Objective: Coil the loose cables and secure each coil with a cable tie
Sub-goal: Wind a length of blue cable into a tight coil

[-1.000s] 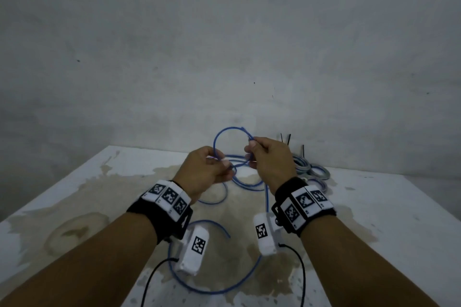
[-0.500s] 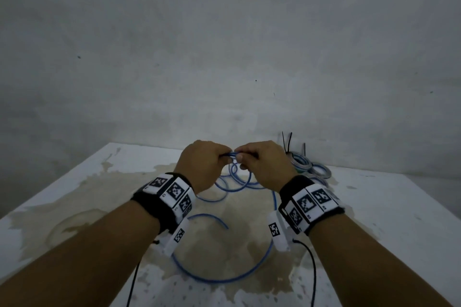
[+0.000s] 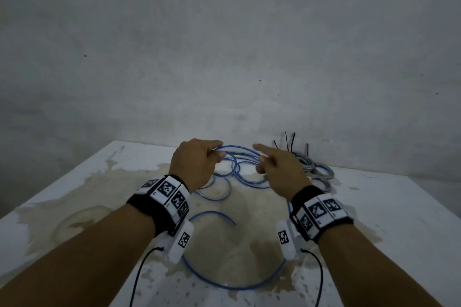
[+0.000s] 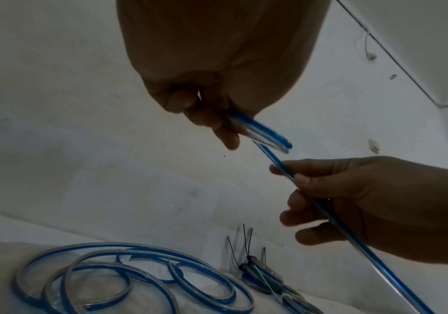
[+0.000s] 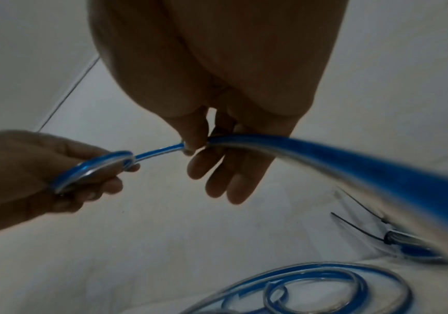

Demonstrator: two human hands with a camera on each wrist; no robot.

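Observation:
A long blue cable (image 3: 212,212) lies in loose loops on the white table (image 3: 399,219). My left hand (image 3: 199,162) grips a small bundle of its loops (image 5: 91,172) in curled fingers, raised above the table. To the right, my right hand (image 3: 277,169) pinches the same cable (image 4: 289,174) between thumb and forefinger, its other fingers spread. A short stretch of cable runs between the two hands. From the right hand the cable (image 5: 351,165) falls back toward the wrist and down to the table.
At the back right, against the wall, lie tied cable coils (image 3: 321,172) with black cable ties (image 3: 290,142) sticking up. A brown stain (image 3: 249,237) covers the table's middle. Black wrist-camera leads hang from both wrists.
One second ago a raised loop was being brought to the left hand. Half a second ago the hands touched. Now the right hand has slid rightward along the cable, away from the left.

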